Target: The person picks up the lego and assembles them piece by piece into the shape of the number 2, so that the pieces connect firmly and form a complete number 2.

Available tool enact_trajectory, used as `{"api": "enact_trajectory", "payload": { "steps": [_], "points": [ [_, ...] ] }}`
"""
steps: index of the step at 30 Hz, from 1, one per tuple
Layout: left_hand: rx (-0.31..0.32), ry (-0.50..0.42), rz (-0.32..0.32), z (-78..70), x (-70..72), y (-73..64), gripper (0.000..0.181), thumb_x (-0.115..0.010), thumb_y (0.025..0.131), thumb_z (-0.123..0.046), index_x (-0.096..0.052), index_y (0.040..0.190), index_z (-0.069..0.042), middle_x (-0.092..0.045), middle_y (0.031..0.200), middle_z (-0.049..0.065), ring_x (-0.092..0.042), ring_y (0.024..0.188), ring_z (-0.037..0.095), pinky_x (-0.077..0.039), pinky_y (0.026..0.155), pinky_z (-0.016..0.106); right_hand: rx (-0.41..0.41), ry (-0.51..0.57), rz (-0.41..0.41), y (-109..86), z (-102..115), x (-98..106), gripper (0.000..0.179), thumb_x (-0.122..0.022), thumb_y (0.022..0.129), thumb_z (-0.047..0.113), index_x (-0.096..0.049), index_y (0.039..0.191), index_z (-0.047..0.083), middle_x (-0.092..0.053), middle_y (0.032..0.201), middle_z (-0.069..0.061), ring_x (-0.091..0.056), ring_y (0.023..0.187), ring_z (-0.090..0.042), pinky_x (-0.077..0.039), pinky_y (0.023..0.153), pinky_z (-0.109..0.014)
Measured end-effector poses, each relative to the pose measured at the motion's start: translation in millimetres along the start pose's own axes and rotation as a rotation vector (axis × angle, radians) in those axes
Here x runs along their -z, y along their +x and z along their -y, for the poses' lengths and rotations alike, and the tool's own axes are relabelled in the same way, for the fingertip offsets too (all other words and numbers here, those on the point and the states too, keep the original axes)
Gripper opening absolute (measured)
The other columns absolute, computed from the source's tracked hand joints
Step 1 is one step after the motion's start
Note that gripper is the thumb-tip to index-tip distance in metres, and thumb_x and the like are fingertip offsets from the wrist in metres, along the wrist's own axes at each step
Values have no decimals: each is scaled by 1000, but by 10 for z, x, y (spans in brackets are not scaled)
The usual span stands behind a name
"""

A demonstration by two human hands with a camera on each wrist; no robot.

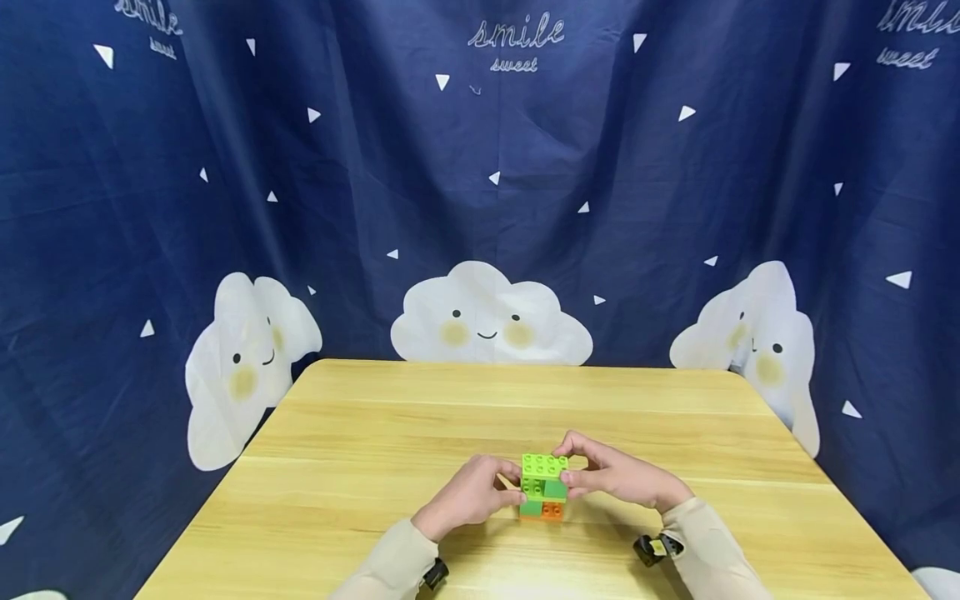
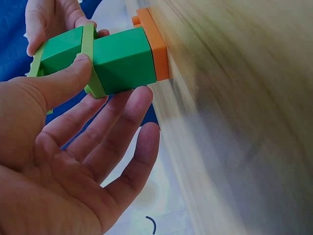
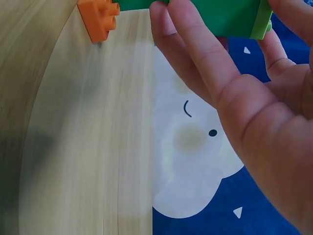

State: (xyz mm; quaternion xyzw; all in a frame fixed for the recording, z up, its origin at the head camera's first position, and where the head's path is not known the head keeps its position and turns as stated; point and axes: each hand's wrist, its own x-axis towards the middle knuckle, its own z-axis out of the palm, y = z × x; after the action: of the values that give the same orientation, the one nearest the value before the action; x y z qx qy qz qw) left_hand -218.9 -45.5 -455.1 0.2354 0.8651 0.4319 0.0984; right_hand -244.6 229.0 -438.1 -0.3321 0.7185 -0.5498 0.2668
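A small tower of toy building blocks stands near the front of the table. Its base is an orange plate, with a green brick on one side of it. Above that come a lime plate, a second green brick and a lime top plate. My left hand holds the tower's left side, thumb at the middle lime plate and fingers beneath it. On the right, my right hand grips the top lime plate between thumb and fingers. Fingers partly hide the tower's sides.
The wooden table has rounded far corners and reaches back to a dark blue curtain with white clouds. A black wrist camera hangs under the right sleeve, and another under the left sleeve.
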Motion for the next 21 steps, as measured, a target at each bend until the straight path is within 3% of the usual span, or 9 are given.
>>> {"api": "enact_trajectory", "payload": {
  "steps": [11,21],
  "points": [
    [1,13,11,26,3,10,22,-79,91,-20,-78,111,-11,-75,100,-6,-67,76,5,-55,66,23,-33,-53,-55,32,12,-41,23,-57,106,20,-47,120,5,-49,133,-22,-70,98,-34,-59,90,-46],
    [-25,22,10,55,1,8,19,-79,92,-22,-77,108,-12,-75,98,-7,-67,77,4,-55,67,21,-48,-51,-74,46,54,-77,24,-59,105,21,-47,118,5,-59,123,-18,-69,99,-45,-60,89,-42]
  ]
}}
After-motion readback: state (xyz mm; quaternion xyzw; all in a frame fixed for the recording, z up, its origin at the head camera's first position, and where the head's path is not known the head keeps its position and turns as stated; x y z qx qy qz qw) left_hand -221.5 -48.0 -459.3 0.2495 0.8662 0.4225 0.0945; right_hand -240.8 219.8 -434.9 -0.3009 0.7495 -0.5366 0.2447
